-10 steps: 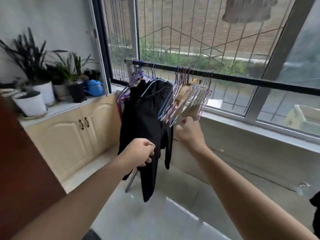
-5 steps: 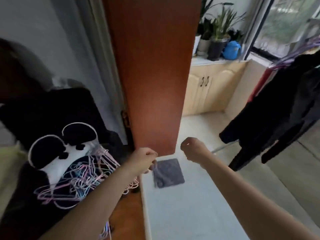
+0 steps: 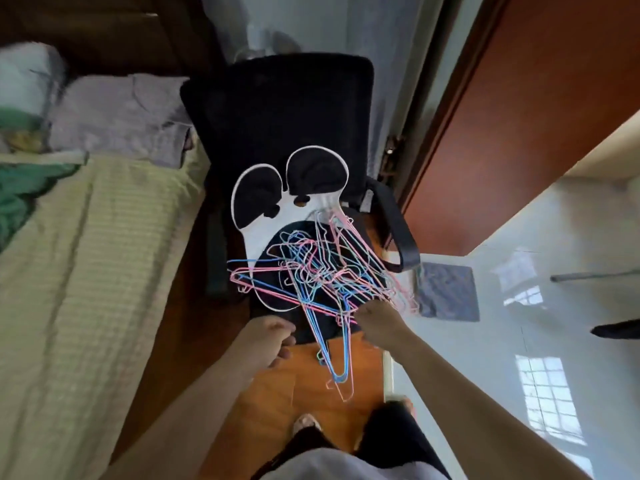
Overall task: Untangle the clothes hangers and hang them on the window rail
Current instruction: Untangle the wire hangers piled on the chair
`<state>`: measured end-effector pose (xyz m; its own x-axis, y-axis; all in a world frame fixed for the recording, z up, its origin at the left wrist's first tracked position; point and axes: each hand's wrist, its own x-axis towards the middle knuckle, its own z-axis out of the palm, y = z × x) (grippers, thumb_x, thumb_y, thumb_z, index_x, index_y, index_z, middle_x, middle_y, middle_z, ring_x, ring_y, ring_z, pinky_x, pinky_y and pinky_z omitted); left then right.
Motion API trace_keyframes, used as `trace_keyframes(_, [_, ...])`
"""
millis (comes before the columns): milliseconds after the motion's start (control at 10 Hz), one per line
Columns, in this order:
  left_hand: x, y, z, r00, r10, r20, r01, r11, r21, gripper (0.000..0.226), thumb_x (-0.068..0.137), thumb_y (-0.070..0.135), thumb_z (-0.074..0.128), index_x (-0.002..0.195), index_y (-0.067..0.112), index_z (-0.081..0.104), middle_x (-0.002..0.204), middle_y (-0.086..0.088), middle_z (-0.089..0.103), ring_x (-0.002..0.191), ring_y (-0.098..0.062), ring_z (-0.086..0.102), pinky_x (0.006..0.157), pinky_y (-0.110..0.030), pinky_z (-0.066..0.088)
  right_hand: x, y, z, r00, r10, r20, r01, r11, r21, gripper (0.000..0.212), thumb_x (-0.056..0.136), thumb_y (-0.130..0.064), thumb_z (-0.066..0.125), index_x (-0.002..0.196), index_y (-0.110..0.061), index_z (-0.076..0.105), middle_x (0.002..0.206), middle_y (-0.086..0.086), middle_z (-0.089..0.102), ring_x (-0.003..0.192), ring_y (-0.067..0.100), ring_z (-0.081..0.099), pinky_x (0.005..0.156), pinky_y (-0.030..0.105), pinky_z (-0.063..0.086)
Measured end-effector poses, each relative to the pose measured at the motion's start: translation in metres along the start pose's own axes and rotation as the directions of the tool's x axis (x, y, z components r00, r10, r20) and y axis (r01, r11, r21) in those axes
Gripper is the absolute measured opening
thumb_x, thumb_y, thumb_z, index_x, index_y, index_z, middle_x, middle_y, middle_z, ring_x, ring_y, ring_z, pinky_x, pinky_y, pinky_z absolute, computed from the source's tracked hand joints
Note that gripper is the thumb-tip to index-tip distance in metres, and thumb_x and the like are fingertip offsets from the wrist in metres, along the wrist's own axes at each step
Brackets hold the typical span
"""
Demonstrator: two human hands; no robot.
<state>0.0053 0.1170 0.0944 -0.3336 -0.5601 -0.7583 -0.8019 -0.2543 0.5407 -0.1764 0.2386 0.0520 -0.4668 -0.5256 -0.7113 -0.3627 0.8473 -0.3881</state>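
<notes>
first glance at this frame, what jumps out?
The tangle of pink and blue wire hangers heaped on the seat of the black office chair at centre, a few dangling off its front edge. The right hand is at the pile's near right edge, seemingly touching hangers, and the left hand hovers curled just short of it. A bed with a pale green cover fills the left.

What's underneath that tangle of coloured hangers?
The hangers lie on a black chair seat, partly over a white-edged panda-shaped cushion. A few dangle past the front edge above the wooden floor. The seat beneath the pile is mostly hidden.
</notes>
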Motion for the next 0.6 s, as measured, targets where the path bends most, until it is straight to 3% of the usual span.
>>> trace_keyframes(100, [0.025,-0.007,-0.006,0.998,-0.055,0.017,0.055,0.998,-0.006,0.017,0.104,0.023,0.052,0.103,0.023,0.069,0.098,-0.004,0.074,0.082,-0.018,0.071,0.065,-0.025,0.056,0.027,0.010,0.013,0.996,0.062,0.061,-0.063,0.998,0.026,0.025,0.098,-0.006,0.053,0.119,0.002,0.063,0.120,0.015,0.066,0.117,0.031,0.061,0.094,0.035,0.050])
trace_keyframes(200, [0.050,-0.015,-0.009,0.992,-0.117,0.038,0.118,0.993,-0.023,0.017,0.104,0.021,0.053,0.105,0.019,0.069,0.100,-0.007,0.074,0.080,-0.018,0.070,0.064,-0.026,0.054,0.057,0.022,0.025,0.986,0.153,0.065,-0.163,0.966,0.202,0.015,0.099,-0.011,0.052,0.087,-0.013,0.060,0.089,0.006,0.065,0.081,0.023,0.065,0.069,0.030,0.053])
trace_keyframes(300, [0.081,-0.012,-0.009,0.979,-0.198,0.039,0.200,0.979,-0.043,0.017,0.103,0.019,0.054,0.105,0.018,0.070,0.099,-0.007,0.074,0.082,-0.020,0.072,0.069,-0.030,0.056,0.099,0.039,0.031,0.976,0.208,0.061,-0.216,0.960,0.177,0.026,0.098,-0.014,0.049,0.072,-0.018,0.052,0.079,0.005,0.061,0.070,0.021,0.059,0.069,0.033,0.053])
trace_keyframes(400, [0.125,-0.011,-0.004,0.966,-0.258,0.001,0.258,0.965,-0.050,0.017,0.104,0.020,0.053,0.104,0.021,0.070,0.099,-0.004,0.074,0.087,-0.021,0.073,0.076,-0.032,0.058,0.151,0.053,0.030,0.970,0.236,0.054,-0.241,0.962,0.129,0.023,0.098,-0.016,0.047,0.100,-0.007,0.068,0.109,0.017,0.069,0.103,0.035,0.065,0.088,0.039,0.054])
trace_keyframes(500, [0.178,-0.008,0.007,0.958,-0.285,0.025,0.285,0.945,-0.159,0.017,0.103,0.013,0.053,0.106,0.012,0.070,0.102,-0.013,0.073,0.082,-0.025,0.069,0.070,-0.032,0.054,0.191,0.058,0.027,0.968,0.250,-0.033,-0.246,0.965,0.086,0.026,0.095,-0.012,0.048,0.107,-0.007,0.070,0.109,0.015,0.069,0.103,0.034,0.065,0.084,0.035,0.052])
trace_keyframes(600, [0.230,-0.013,0.024,0.957,-0.288,0.047,0.292,0.945,-0.150,0.017,0.102,0.011,0.053,0.104,0.011,0.070,0.100,-0.015,0.074,0.080,-0.025,0.068,0.070,-0.033,0.054,0.239,0.064,0.036,0.943,0.250,-0.220,-0.236,0.968,0.087,0.034,0.088,0.001,0.047,0.107,-0.015,0.069,0.112,0.011,0.067,0.094,0.028,0.064,0.076,0.035,0.058])
